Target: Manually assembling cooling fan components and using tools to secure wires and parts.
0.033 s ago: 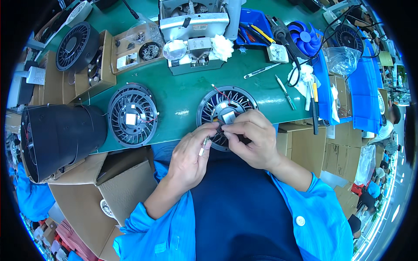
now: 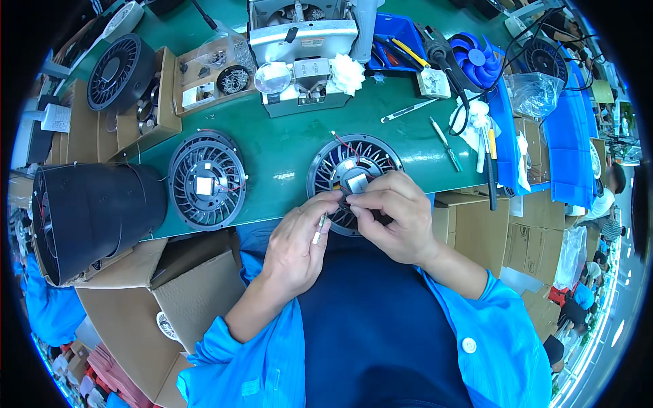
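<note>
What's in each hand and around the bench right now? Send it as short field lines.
Left hand: holds slim pale piece
Right hand: fingertips close to the left hand's; anything pinched is unclear
Beneath hands: black finned disc
Left side: second finned disc, large black cylinder
Right side: slim green-tipped tool, blue fan wheel

We wear blue at a green table [image 2: 286, 136].
Our sleeves [image 2: 493, 336] are bright blue, our apron [image 2: 381, 319] navy; our dark grey grilles [image 2: 332, 164] show radial slats, white squares [image 2: 357, 183] and red wires [image 2: 347, 145]; our drum [image 2: 102, 211] is black, our boxes [image 2: 122, 330] brown.
</note>
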Demonstrator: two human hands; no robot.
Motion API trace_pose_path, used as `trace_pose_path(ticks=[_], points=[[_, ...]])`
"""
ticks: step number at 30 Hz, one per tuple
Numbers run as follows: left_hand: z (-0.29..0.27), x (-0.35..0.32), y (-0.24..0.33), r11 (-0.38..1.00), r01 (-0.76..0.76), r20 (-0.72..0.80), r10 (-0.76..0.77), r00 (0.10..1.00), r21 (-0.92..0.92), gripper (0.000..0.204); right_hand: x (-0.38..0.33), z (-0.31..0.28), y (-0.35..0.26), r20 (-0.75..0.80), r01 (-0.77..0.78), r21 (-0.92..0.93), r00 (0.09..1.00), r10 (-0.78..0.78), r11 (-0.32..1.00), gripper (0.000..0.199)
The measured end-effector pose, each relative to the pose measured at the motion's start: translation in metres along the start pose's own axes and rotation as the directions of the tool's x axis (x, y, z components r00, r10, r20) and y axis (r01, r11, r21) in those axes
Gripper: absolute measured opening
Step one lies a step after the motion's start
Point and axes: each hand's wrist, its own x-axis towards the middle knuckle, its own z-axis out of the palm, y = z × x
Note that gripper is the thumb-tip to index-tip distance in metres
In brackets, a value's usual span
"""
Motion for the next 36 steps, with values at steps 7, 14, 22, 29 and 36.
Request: trace_pose_path(ticks=[7,14,22,29,36], points=[[0.0,0.0,0.001,0.999,-0.01,0.009,0.01,1.0,0.03,0.023,-0.004,0.001,0.002,-0.02,-0.008,0.032,1.0,0.009,0.999,0.026],[0.0,0.001,0.0,0.999,-0.007,0.028,0.006,1.0,0.044,0.023,-0.002,0.0,0.002,-0.021,0.005,0.004,1.0,-0.005,1.0,0.025],[-0.002,0.0,-0.001,0.997,-0.035,0.019,0.034,0.999,0.075,0.023,0.007,-0.007,-0.004,-0.094,-0.156,0.274,0.978,0.188,0.949,0.026],[-0.007,0.0,0.022,0.957,0.141,-0.166,-0.187,0.968,-0.252,0.023,0.008,-0.017,-0.024,-0.021,-0.139,0.31,0.988,0.153,0.941,0.026],[-0.021,0.011,0.061,0.522,0.361,0.16,-0.39,0.907,-0.773,0.021,0.013,-0.024,-0.04,-0.029,-0.06,0.252,0.997,0.069,0.966,0.029]])
